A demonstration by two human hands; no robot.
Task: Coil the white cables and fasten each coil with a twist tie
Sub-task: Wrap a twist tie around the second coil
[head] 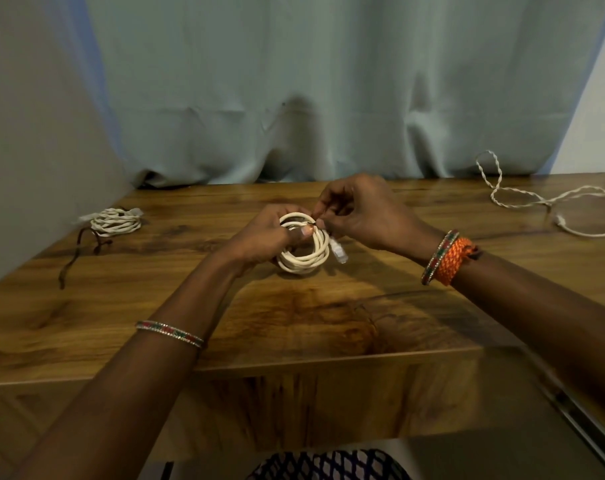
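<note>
A coiled white cable (pixel 306 259) stands on edge above the middle of the wooden table (pixel 294 313). My left hand (pixel 259 240) grips the coil from the left, thumb pressed across its loops. My right hand (pixel 363 213) pinches a thin dark twist tie (pixel 315 221) at the top of the coil. The cable's clear plug (pixel 339 252) hangs at the coil's right side. A second coiled white cable (pixel 115 221) lies at the far left. An uncoiled white cable (pixel 550 199) sprawls at the far right.
Dark brown twist ties (pixel 82 247) lie on the table in front of the left coil. A grey-green curtain (pixel 311 98) hangs behind the table, and a wall closes the left side. The table's front edge runs below my forearms.
</note>
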